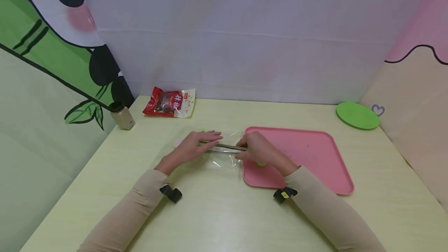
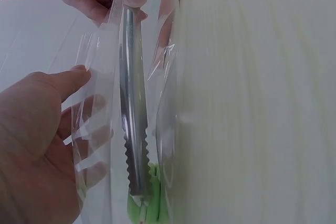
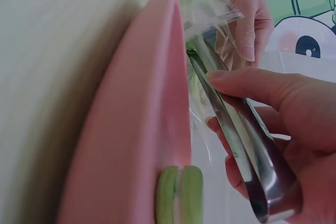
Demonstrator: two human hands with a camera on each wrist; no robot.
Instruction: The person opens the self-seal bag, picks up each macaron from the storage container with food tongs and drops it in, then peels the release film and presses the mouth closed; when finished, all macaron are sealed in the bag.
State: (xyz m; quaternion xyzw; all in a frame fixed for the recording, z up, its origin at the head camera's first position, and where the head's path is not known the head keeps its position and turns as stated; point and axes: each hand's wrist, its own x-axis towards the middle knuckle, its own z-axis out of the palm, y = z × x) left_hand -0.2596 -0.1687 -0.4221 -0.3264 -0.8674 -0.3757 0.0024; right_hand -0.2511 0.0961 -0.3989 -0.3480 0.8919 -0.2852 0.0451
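Note:
My right hand [image 1: 260,149] grips metal tongs [image 3: 262,166] near their bent end, thumb on one arm and fingers on the other. The tongs' scalloped tips [image 2: 137,182] reach into a clear plastic bag [image 1: 218,162], right at a light green piece [image 2: 156,195] inside it. My left hand [image 1: 196,145] is at the bag's mouth, its fingers extended and seen through the film in the left wrist view, the thumb apart from them at the film's edge. Another light green piece [image 3: 180,195] with a pale middle lies at the pink tray's near left side, partly below my right hand.
The pink tray [image 1: 315,158] lies to the right of the bag. At the back left are a red and white food packet [image 1: 169,103] and a small dark-lidded jar [image 1: 122,116]. A green round disc [image 1: 357,116] lies at the back right, near the side wall.

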